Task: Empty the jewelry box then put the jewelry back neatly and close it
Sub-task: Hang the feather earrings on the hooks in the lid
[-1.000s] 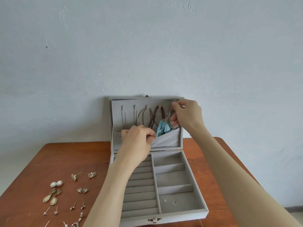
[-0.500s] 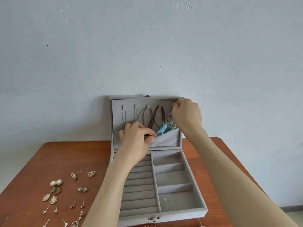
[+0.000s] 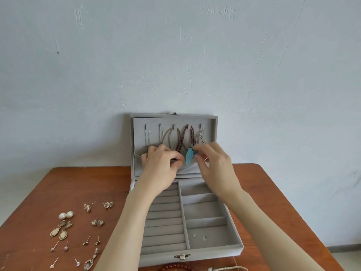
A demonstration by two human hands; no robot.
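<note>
The grey box (image 3: 213, 227) stands open on a brown table (image 3: 58, 184), its lid (image 3: 173, 122) upright against a pale wall (image 3: 175, 55). Beside it to the left, earrings (image 3: 66, 215) lie spread on the wood: 2 pearl studs, 2 oval drops (image 3: 59, 230), and small studs and pins, too small to count surely. At the near edge a red bead bracelet (image 3: 175, 268) and a pale cord (image 3: 228, 268) show in part.

Both forearms cross over the tray and hide part of its left column of ring rolls and the top right cells. The left hand (image 3: 162, 163) pinches the top edge of the lid's pocket (image 3: 189, 171), fingers curled on the fabric. The right hand (image 3: 214, 165) has its fingertips at a blue leaf pendant (image 3: 189, 156) that sticks up from the pocket; whether it grips the leaf I cannot tell.

Half a second ago the right hand was high at the lid's right hook; it has come down to the pocket edge, and the silver ring charm (image 3: 200, 140) now hangs free. The left hand has stayed put.

The lid has 5 hooks, each with a chain or cord. The tray's nearest right cell holds 2 tiny earring backs (image 3: 199, 236).
</note>
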